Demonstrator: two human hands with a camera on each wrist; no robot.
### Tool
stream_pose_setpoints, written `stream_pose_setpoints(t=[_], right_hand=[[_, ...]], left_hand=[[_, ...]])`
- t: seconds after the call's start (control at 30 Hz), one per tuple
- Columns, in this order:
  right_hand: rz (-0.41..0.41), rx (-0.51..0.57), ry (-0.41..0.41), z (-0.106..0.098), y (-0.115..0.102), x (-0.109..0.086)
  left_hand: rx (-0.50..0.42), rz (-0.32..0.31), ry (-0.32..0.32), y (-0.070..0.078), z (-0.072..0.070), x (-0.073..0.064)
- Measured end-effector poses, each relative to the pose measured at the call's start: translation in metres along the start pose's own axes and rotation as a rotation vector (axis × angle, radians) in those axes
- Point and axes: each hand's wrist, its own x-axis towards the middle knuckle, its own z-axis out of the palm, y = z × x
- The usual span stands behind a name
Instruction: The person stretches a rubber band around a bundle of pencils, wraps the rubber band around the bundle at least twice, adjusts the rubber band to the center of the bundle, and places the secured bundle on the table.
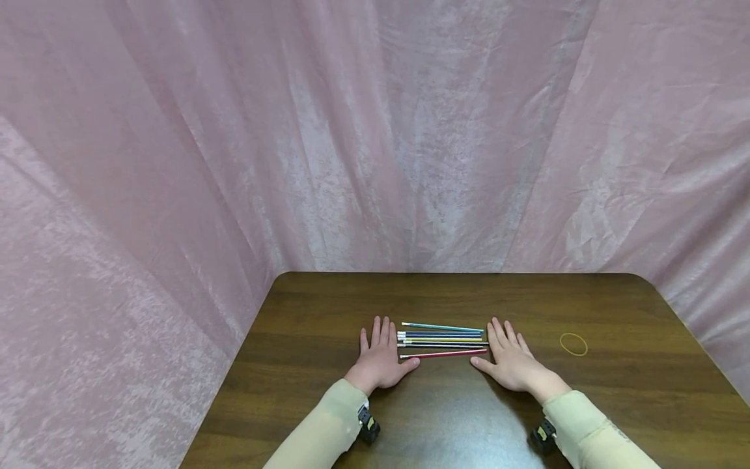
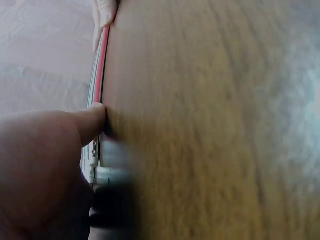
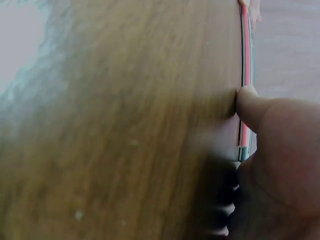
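Several pencils lie side by side between two flat hands. A light blue pencil (image 1: 442, 327) is farthest away, a red pencil (image 1: 445, 354) nearest; dark blue pencils (image 1: 439, 335), a yellow pencil (image 1: 443, 340) and a black pencil (image 1: 443, 346) lie between them. My left hand (image 1: 379, 358) rests on the table at the white-tipped ends, fingers straight and thumb out along the near side. At the opposite ends my right hand (image 1: 511, 362) lies likewise. Each wrist view shows a thumb against the red pencil; whether it presses, I cannot tell.
A yellow rubber band (image 1: 561, 342) lies on the brown wooden table (image 1: 328, 299), right of the right hand. Pink curtains (image 1: 375, 130) hang behind the table's far edge and at both sides. Each sleeve carries a small black wrist camera (image 1: 368, 426).
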Motion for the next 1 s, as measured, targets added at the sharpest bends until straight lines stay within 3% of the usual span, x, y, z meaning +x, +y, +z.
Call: stream_pose_setpoints(t=[0.23,0.47,0.7,0.87,1.0], right_hand=[[-0.005,0.077,-0.016,-0.011,-0.015,0.0],[0.021,0.013,-0.04,-0.007,-0.009,0.001],[0.057,0.017,-0.04,-0.02,-0.025,-0.003],[0.057,0.014,-0.043,-0.017,-0.032,-0.004],[0.058,0.004,-0.058,-0.013,-0.032,-0.003]], left_hand=[[-0.028,0.007,0.004,0.001,-0.004,-0.004],[-0.028,0.022,0.005,-0.002,-0.003,-0.009],[-0.026,0.048,0.001,0.0,-0.003,-0.01],[-0.065,0.062,-0.007,0.004,-0.001,-0.008],[-0.04,0.05,-0.015,0.005,-0.001,-0.01]])
